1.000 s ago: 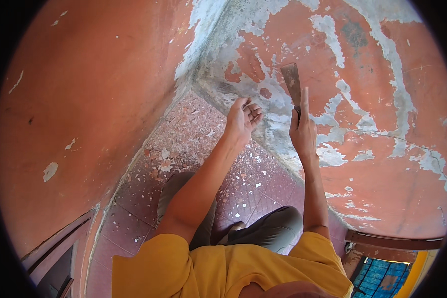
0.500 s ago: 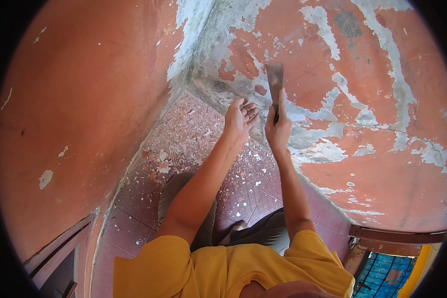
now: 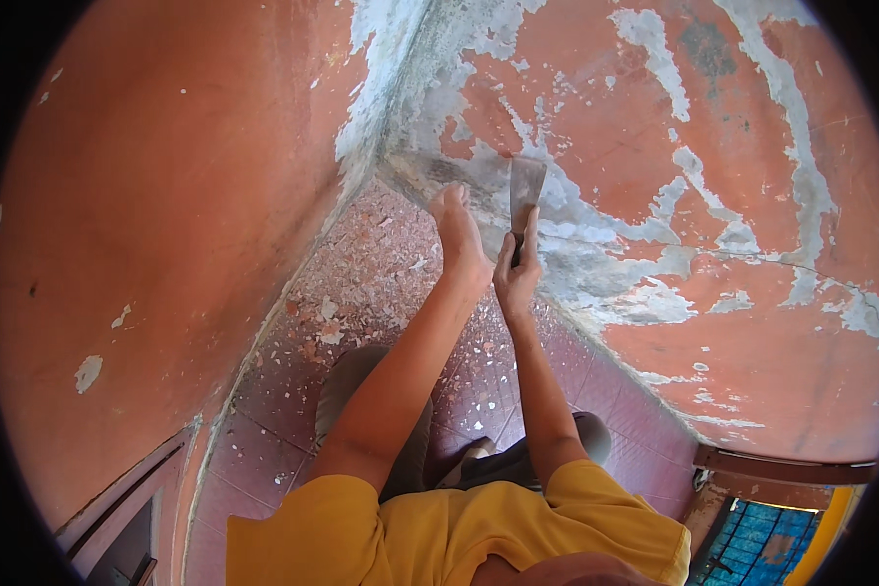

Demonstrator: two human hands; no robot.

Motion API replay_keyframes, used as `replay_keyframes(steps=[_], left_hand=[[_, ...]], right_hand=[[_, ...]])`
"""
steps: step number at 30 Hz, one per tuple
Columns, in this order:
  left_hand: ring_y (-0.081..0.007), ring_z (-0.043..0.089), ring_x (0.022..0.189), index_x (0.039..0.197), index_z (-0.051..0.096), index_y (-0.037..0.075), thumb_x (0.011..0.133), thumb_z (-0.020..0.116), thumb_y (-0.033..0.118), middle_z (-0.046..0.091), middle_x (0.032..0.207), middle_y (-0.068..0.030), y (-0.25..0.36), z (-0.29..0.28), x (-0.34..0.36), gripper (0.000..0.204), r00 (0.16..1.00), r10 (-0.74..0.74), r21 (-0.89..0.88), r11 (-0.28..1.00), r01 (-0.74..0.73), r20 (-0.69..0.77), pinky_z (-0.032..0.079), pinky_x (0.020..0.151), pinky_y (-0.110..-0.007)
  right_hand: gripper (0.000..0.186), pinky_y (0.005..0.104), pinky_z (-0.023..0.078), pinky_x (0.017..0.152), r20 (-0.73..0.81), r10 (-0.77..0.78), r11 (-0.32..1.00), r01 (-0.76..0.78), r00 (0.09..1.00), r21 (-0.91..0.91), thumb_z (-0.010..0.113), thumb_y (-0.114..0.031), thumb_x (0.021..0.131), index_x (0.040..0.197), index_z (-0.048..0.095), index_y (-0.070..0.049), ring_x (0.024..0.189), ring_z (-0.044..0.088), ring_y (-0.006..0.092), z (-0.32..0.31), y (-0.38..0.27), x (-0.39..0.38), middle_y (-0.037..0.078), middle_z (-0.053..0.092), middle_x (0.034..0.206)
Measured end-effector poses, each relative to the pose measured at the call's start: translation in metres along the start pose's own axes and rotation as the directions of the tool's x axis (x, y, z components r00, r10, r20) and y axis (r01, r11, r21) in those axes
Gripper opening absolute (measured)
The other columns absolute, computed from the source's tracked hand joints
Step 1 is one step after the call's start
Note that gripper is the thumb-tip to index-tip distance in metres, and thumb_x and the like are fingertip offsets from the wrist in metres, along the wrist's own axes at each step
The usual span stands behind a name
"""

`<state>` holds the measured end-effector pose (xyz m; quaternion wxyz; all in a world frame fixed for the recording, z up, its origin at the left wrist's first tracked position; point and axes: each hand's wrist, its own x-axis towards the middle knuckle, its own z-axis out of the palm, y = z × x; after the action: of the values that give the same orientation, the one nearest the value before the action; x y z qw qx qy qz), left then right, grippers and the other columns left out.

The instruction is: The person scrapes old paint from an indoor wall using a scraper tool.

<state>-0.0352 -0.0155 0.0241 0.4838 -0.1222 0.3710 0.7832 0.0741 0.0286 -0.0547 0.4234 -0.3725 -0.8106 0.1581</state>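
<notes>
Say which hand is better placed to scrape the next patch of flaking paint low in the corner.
Right, probably. The right hand already grips the scraper, its blade against the peeling wall near the corner. The left hand is empty, fingers extended toward the wall.

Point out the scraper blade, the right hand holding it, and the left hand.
scraper blade [image 3: 526,188], head view, middle of the flat metal.
right hand [image 3: 515,276], head view, back of hand.
left hand [image 3: 462,239], head view, back of hand.

A room under renovation in a house — two red-painted walls [image 3: 166,195] meet in a corner, the right wall [image 3: 752,322] peeling down to grey plaster [image 3: 596,244]. Paint flakes [image 3: 327,308] litter the reddish tiled floor [image 3: 264,449] — a wooden frame [image 3: 117,498] stands lower left.
</notes>
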Motion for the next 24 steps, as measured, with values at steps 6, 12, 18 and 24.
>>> replay_keyframes(steps=[6,12,18,24], left_hand=[[-0.0224,0.033,0.128,0.130,0.035,0.003,0.089,0.047,0.037,0.040,0.134,-0.0130,-0.010,-0.004,0.006,0.055,0.999,0.041,0.093,0.995,-0.044,0.036,0.019,0.108,-0.036],[-0.0212,0.032,0.128,0.129,0.036,0.004,0.089,0.047,0.038,0.041,0.132,-0.0118,-0.013,-0.004,0.012,0.054,0.997,0.076,0.082,0.994,-0.075,-0.011,0.020,0.107,-0.036],[-0.0207,0.032,0.127,0.128,0.038,0.005,0.089,0.047,0.036,0.042,0.130,-0.0093,-0.007,0.000,0.005,0.051,0.999,0.036,0.040,0.999,-0.035,-0.013,0.021,0.106,-0.035],[-0.0204,0.034,0.126,0.130,0.038,0.008,0.088,0.047,0.037,0.042,0.132,-0.0090,-0.017,-0.003,0.013,0.052,0.997,-0.075,-0.018,0.997,0.076,0.019,0.023,0.104,-0.035]], right_hand=[[0.056,0.0273,0.046,0.061,-0.025,0.115,0.993,-0.115,0.993,-0.007,0.049,-0.003,0.090,0.143,0.029,-0.010,0.068,0.062,0.0220,0.018,-0.022,0.042,0.029,0.062,0.095],[0.057,0.0280,0.046,0.061,-0.094,0.064,0.998,-0.065,0.993,-0.007,0.050,-0.003,0.089,0.142,0.030,-0.010,0.068,0.063,0.0232,0.019,-0.015,0.021,0.031,0.060,0.097],[0.056,0.0275,0.045,0.059,-0.064,0.156,0.987,-0.153,0.986,0.039,0.050,-0.005,0.090,0.142,0.031,-0.011,0.067,0.059,0.0164,0.011,-0.036,0.045,0.028,0.062,0.090],[0.055,0.0268,0.041,0.052,-0.063,0.218,0.969,-0.209,0.974,0.130,0.049,-0.008,0.091,0.143,0.031,-0.013,0.057,0.046,0.0105,0.024,-0.049,0.045,0.014,0.056,0.066]])
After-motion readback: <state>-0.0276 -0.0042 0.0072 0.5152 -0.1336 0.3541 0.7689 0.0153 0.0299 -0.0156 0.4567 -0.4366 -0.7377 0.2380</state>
